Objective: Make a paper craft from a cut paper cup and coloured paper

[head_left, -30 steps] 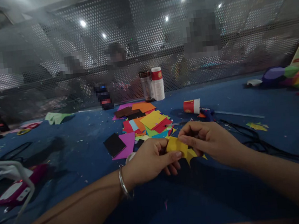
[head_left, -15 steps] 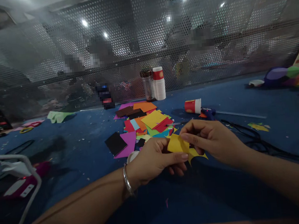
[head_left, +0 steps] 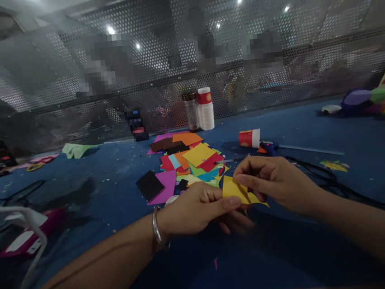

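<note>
Between my two hands is a piece of yellow paper [head_left: 231, 190], held above the blue table. My left hand [head_left: 199, 209], with a silver bangle at its wrist, pinches the paper's lower edge under the thumb; its lower fingers are blurred. At the paper's upper right, my right hand [head_left: 267, 178] grips it between thumb and fingers. A pointed yellow scrap sticks out below the right fingers; whether it belongs to the same sheet I cannot tell. Just beyond the hands lies a pile of coloured paper, with a yellow sheet [head_left: 198, 155] on top and a black piece [head_left: 150, 186] at its left.
A red-and-white paper cup [head_left: 249, 138] lies on its side near a blue glue gun [head_left: 269, 146]. A stack of cups [head_left: 205, 111] and a lidded bottle [head_left: 191, 113] stand by the perforated screen. Black cables [head_left: 321, 177] run at right; a magenta power strip [head_left: 34, 234] sits at left.
My left hand has shifted slightly, its lower fingers moving rightward beneath the paper. The yellow paper has turned a little and moved right, covering more of the pointed scrap.
</note>
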Demonstrator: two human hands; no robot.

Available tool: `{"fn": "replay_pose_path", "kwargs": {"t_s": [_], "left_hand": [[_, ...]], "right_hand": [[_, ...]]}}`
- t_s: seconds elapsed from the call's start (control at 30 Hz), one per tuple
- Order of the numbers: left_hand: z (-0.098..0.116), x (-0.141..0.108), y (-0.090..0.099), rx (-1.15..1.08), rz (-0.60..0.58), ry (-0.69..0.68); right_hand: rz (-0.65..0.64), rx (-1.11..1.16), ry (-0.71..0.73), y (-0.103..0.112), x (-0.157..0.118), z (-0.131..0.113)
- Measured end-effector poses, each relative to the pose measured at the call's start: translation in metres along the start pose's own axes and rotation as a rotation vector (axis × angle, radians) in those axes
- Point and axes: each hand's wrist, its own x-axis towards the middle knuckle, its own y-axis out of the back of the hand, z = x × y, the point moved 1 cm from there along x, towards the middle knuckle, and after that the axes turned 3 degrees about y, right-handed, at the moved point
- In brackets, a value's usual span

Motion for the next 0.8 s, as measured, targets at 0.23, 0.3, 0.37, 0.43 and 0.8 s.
{"fn": "replay_pose_path", "kwargs": {"t_s": [0.23, 0.3, 0.37, 0.43, 0.8], "left_hand": [[-0.002, 0.005, 0.003, 0.228, 0.347, -0.148], [-0.002, 0.007, 0.007, 0.263, 0.390, -0.175], [-0.002, 0.007, 0.010, 0.273, 0.385, -0.174], [0.000, 0.006, 0.009, 0.273, 0.390, -0.177], [0.004, 0.004, 0.009, 0.182, 0.449, -0.274]], "right_hand": [[-0.055, -0.042, 0.011, 0.001, 0.001, 0.002], [-0.083, -0.042, 0.019, -0.001, 0.001, 0.001], [-0.106, -0.047, 0.030, -0.003, 0.000, 0.000], [-0.120, -0.057, 0.026, -0.003, 0.001, -0.002], [-0.089, -0.199, 0.058, 0.000, 0.001, -0.001]]}}
